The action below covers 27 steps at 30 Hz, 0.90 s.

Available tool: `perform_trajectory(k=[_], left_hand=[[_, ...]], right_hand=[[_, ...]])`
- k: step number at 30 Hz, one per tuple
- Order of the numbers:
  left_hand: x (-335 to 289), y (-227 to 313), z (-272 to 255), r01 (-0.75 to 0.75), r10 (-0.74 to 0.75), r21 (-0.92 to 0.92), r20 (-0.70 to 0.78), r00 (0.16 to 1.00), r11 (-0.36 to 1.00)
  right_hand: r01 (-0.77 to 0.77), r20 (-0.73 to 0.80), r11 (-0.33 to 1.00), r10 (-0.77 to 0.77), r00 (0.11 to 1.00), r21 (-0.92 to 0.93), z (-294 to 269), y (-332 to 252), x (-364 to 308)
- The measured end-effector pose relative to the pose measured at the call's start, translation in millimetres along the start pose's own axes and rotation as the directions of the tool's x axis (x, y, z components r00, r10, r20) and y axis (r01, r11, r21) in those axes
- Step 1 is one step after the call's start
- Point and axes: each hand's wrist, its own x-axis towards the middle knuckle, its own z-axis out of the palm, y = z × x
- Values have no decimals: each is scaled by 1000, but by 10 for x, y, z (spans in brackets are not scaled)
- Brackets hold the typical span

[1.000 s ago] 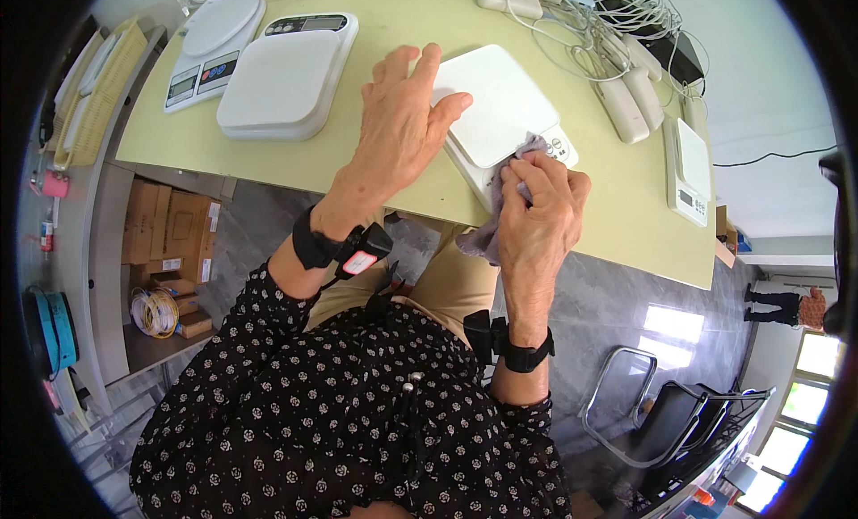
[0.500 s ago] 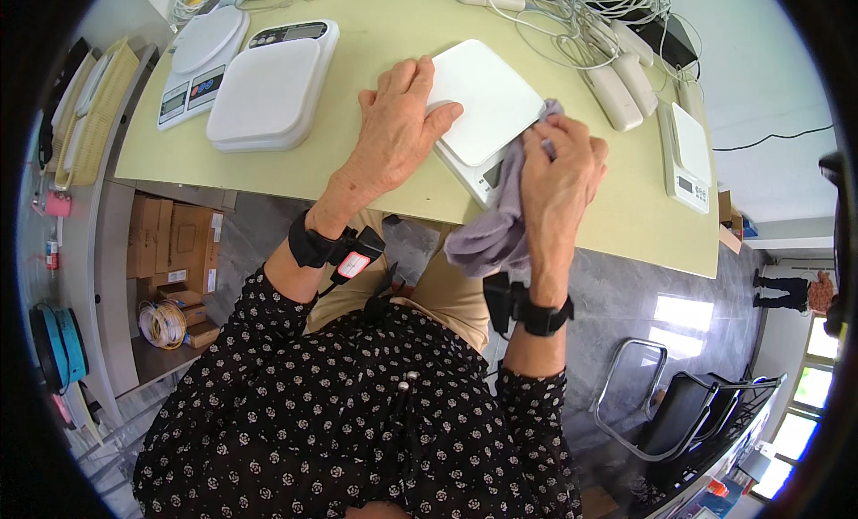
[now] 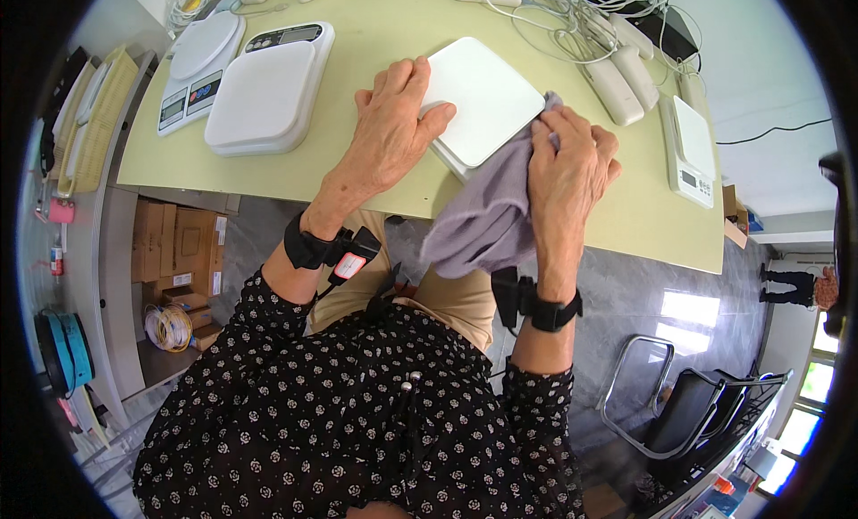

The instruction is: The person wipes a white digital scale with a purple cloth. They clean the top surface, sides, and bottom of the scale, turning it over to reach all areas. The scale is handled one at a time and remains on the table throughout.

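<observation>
A white digital scale [image 3: 485, 97] with a square plate lies at an angle on the table in front of me. My left hand [image 3: 386, 130] grips its left edge, the thumb resting on top of the plate. In my right hand [image 3: 572, 166] is a greyish-purple cloth [image 3: 483, 213], pressed against the scale's right edge. The cloth hangs in folds over the scale's near end and the table's front edge, hiding the display. Some of my right fingertips are hidden in the cloth.
Left on the pale green table [image 3: 375, 28] stand a larger white scale [image 3: 264, 95] and a scale with a round plate [image 3: 204, 54]. Another small scale [image 3: 693, 144] lies at the right edge. Handset-like beige devices [image 3: 617, 86] with tangled cables fill the back right.
My right hand has shifted slightly right along the scale's edge. The cloth has spread over the near end and now covers the display. My left hand keeps nearly the same place.
</observation>
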Motion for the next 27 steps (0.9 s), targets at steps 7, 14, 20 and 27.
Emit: perform_trajectory(k=[7,14,20,27], left_hand=[[-12,4,97,-5,10,64,-75,997,998],[-25,-16,86,-32,35,55,-68,997,998],[-17,21,34,28,-29,41,7,1000,999],[-29,28,121,23,-16,105,-69,997,994]], right_hand=[[4,71,997,-10,997,74,-80,-232,-280],[25,114,996,-34,993,83,-203,-304,-467],[-6,42,999,8,999,-47,20,-42,-90],[6,128,1000,-8,992,16,-56,-225,-264]])
